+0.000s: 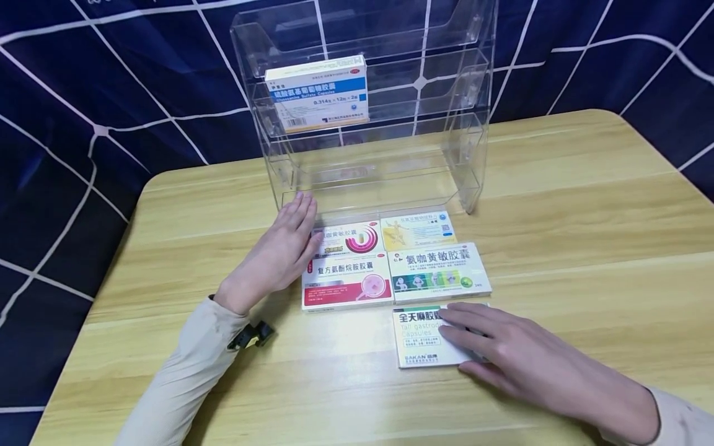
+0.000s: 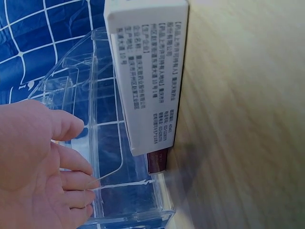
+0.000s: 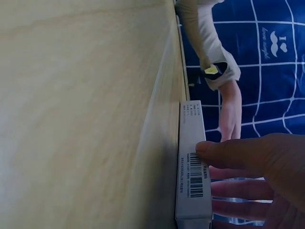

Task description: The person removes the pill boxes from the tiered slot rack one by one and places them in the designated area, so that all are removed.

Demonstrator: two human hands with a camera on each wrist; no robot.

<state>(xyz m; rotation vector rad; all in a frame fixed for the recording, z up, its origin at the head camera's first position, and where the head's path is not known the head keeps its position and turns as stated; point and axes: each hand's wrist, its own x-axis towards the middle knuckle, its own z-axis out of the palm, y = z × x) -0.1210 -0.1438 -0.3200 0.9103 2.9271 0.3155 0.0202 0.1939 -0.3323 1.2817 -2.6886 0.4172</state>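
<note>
On the table, a white capsule box (image 1: 426, 350) with black and green lettering lies flat beneath my right hand (image 1: 519, 350). Its fingers rest fairly straight over the box's right part, and in the right wrist view the thumb (image 3: 224, 151) touches the barcode side. Four-box block above it: a pink-ring box (image 1: 359, 238), a yellow-and-white box (image 1: 418, 230), a red-and-white box (image 1: 347, 282) and a green-striped box (image 1: 440, 272). My left hand (image 1: 281, 251) lies along the block's left side, fingers extended towards the clear rack (image 1: 362, 179); its thumb overlaps the pink-ring box's edge.
A blue-and-white capsule box (image 1: 318, 93) stands in an upper tier at the left of the rack. Behind the wooden table (image 1: 139, 347) hangs a dark blue cloth (image 1: 150, 68) with white lines. A dark wristband (image 1: 251, 336) is on the left wrist.
</note>
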